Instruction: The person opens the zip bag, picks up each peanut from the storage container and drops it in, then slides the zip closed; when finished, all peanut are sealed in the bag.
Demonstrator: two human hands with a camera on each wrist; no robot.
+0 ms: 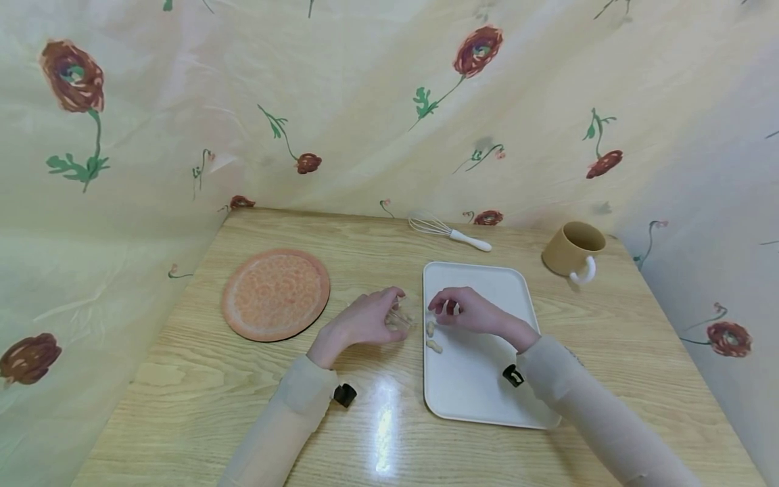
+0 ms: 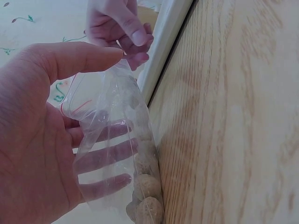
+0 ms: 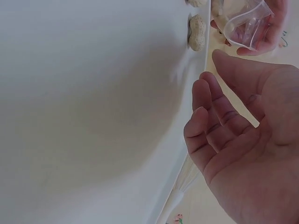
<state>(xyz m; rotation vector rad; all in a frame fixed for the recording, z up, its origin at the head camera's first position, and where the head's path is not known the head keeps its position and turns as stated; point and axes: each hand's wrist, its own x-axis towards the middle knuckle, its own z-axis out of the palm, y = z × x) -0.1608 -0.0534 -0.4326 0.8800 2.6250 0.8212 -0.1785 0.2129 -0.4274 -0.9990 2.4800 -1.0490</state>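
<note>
We are seeing a bright head view, white glare streaking the wood-grain tabletop [image 1: 176, 399]. In the dimmer wrist views, we are noticing a soft shadow across the white tray [image 3: 60, 60] and faint glints on the clear zip bag [image 2: 110, 170].

Left hand [image 1: 364, 320] holds clear bag [image 1: 399, 318] beside white tray [image 1: 468, 385]; right hand [image 1: 467, 310] over tray, near peanuts [image 1: 434, 346].

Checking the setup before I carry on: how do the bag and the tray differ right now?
The bag is clear and crumpled; the tray is plain white and smooth. The bag is smaller than the tray. The left hand holds the bag, while the tray lies flat on the table. Both contain what look like peanuts.
</note>
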